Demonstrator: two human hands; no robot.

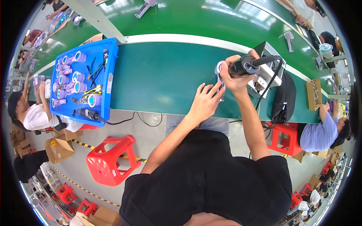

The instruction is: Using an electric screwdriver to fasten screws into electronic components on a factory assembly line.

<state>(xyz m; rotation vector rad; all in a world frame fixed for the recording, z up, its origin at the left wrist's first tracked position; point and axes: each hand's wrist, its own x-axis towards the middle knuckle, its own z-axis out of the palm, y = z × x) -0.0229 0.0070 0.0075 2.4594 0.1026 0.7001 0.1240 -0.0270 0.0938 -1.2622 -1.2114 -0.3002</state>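
Observation:
In my right hand (235,73) is a black corded electric screwdriver (243,67), my fingers wrapped round its body. Its tip is hidden behind the hand. Under it lies a pale handheld fan housing (218,67) with a round head and a narrow handle. My left hand (206,98) is at that handle; thumb and forefinger meet on it while the other fingers stretch out to the left. Part of the handle and whatever lies inside it are covered by my fingers.
A blue tray (110,81) at left holds several purple fan parts, pliers (95,71) and another black electric screwdriver (88,113). A metal-cased box (277,54) and black pouch (284,98) stand at right. A red stool (109,165) sits on the floor. People work on both sides.

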